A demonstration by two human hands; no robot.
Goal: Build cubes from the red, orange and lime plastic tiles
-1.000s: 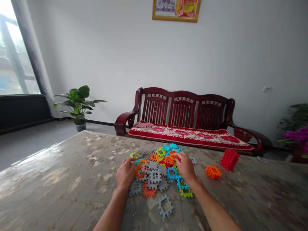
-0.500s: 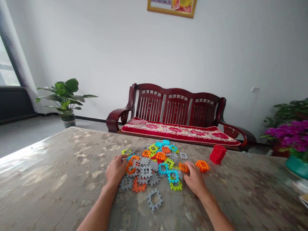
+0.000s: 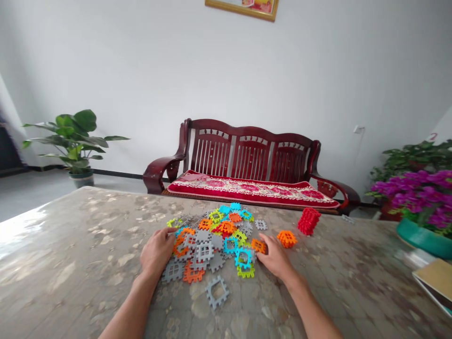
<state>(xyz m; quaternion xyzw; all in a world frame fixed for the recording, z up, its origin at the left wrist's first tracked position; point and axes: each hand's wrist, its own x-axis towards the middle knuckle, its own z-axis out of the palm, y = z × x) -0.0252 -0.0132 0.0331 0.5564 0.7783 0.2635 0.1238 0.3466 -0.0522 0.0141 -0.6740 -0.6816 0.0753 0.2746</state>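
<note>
A mixed pile of flat, notched-edge plastic building tiles lies in front of me, with grey tiles (image 3: 205, 252), blue tiles (image 3: 243, 258), lime tiles and orange tiles among them. My left hand (image 3: 158, 249) rests at the pile's left side, fingers stretched forward beside an orange tile (image 3: 181, 245). On the right side, my right hand (image 3: 274, 256) lies with thumb and index finger apart next to another orange tile (image 3: 258, 246); its other fingers are partly hidden. Neither hand visibly lifts anything. One grey square frame tile (image 3: 216, 292) lies alone nearest me.
Right of the pile stand an orange joined block (image 3: 286, 238) and a red joined block (image 3: 309, 221). A teal pot of purple flowers (image 3: 425, 238) and a book (image 3: 436, 280) are at the table's right. Beyond the table (image 3: 88, 245) is a wooden bench (image 3: 247, 141).
The view has turned slightly right, so everything appears shifted left and more of the book shows. Both hands keep their places beside the pile, and the tiles have not visibly moved.
</note>
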